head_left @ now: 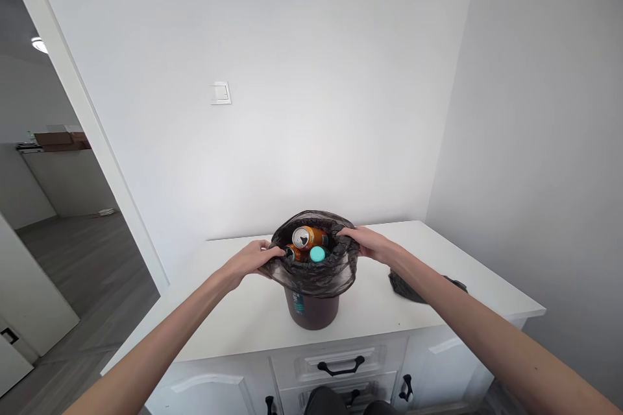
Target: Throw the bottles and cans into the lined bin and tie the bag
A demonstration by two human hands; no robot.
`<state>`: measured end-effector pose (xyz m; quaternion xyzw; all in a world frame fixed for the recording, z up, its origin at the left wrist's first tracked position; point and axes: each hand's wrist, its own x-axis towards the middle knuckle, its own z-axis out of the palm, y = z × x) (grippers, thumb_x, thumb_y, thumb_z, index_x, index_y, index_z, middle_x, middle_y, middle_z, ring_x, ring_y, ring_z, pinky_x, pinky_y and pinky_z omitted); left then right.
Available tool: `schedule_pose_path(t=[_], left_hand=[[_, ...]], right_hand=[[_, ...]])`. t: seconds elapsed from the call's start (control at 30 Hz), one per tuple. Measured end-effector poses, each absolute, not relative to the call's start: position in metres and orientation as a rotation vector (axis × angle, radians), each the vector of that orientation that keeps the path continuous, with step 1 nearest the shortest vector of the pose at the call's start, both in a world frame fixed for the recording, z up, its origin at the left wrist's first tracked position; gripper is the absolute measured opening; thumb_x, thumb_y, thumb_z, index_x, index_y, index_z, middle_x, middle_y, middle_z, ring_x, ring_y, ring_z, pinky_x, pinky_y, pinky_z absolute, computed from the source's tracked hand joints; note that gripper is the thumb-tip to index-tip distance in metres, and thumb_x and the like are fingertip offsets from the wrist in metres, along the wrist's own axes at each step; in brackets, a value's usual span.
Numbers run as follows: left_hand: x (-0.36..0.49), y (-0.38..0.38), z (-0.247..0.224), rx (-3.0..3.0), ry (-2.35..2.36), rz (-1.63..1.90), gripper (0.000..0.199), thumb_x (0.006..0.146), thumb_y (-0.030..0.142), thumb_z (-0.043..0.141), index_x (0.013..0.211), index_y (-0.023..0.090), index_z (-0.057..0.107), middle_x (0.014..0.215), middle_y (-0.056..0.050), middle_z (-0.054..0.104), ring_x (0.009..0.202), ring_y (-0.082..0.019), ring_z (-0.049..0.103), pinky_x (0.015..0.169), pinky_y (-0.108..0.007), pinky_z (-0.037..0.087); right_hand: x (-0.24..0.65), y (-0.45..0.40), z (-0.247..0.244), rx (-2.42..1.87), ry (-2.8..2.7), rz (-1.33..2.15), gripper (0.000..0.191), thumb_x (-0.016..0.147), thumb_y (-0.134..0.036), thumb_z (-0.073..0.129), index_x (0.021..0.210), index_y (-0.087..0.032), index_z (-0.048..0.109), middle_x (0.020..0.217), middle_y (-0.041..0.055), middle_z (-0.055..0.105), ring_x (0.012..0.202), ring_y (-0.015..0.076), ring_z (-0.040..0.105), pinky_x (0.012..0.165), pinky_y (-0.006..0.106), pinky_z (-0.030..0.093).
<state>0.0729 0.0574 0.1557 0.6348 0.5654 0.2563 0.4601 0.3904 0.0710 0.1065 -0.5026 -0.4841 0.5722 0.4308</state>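
A dark brown bin (314, 312) stands on the white cabinet top, lined with a thin black plastic bag (324, 282) folded out over its rim. Inside lie an orange can (310, 238), a second orange can partly hidden below it, and something with a turquoise cap (317, 254). My left hand (254, 258) pinches the bag's edge at the bin's left side, thumb on top. At the right side my right hand (368, 241) grips the bag's edge, with its fingertips over the opening.
Black plastic (409, 286) lies on the cabinet top (233, 318), partly behind my right forearm. Drawers with black handles (341, 366) are below. A white wall with a switch (221, 93) rises behind; a doorway is at the left.
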Motion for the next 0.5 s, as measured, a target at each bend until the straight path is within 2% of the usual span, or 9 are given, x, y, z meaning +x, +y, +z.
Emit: schedule_pose_path(t=[0.1, 0.2, 0.33, 0.43, 0.5], left_hand=[[0.063, 0.052, 0.16, 1.521, 1.483, 0.68, 0.057, 0.066, 0.06, 0.085, 0.1, 0.02, 0.061, 0.084, -0.007, 0.077, 0.083, -0.026, 0.074, 0.075, -0.036, 0.058], [0.06, 0.061, 0.163, 1.436, 1.458, 0.83, 0.069, 0.064, 0.053, 0.089, 0.114, 0.019, 0.057, 0.084, -0.006, 0.075, 0.081, -0.024, 0.073, 0.078, -0.038, 0.058], [0.066, 0.075, 0.166, 1.407, 1.363, 0.908, 0.069, 0.063, 0.041, 0.089, 0.118, 0.017, 0.056, 0.075, 0.0, 0.066, 0.072, -0.02, 0.07, 0.076, -0.037, 0.059], [0.068, 0.075, 0.168, 1.441, 1.425, 0.926, 0.069, 0.065, 0.047, 0.088, 0.119, 0.02, 0.055, 0.081, -0.001, 0.066, 0.077, -0.022, 0.07, 0.076, -0.036, 0.058], [0.067, 0.071, 0.17, 1.486, 1.506, 0.884, 0.071, 0.064, 0.055, 0.087, 0.118, 0.022, 0.057, 0.089, -0.004, 0.069, 0.083, -0.024, 0.072, 0.074, -0.036, 0.057]], right_hand=[[0.398, 0.072, 0.113, -1.292, -1.26, 1.38, 0.028, 0.079, -0.042, 0.082, 0.091, -0.018, 0.073, 0.091, 0.0073, 0.078, 0.074, 0.0164, 0.068, 0.061, 0.024, 0.057], [0.407, 0.076, 0.126, -1.314, -1.302, 1.253, 0.031, 0.078, -0.04, 0.085, 0.098, -0.018, 0.076, 0.102, 0.0097, 0.079, 0.083, 0.0191, 0.071, 0.064, 0.024, 0.056], [0.411, 0.075, 0.153, -1.246, -1.274, 1.232, 0.022, 0.079, -0.028, 0.082, 0.096, -0.018, 0.074, 0.09, 0.0042, 0.077, 0.071, 0.0117, 0.064, 0.055, 0.018, 0.049], [0.41, 0.069, 0.172, -1.183, -1.286, 1.29, 0.019, 0.076, -0.024, 0.083, 0.089, -0.016, 0.072, 0.073, -0.0001, 0.069, 0.055, 0.0066, 0.05, 0.041, 0.016, 0.033], [0.409, 0.066, 0.183, -1.161, -1.274, 1.308, 0.021, 0.073, -0.023, 0.084, 0.086, -0.016, 0.07, 0.068, -0.0021, 0.063, 0.051, 0.0053, 0.043, 0.038, 0.017, 0.026]])
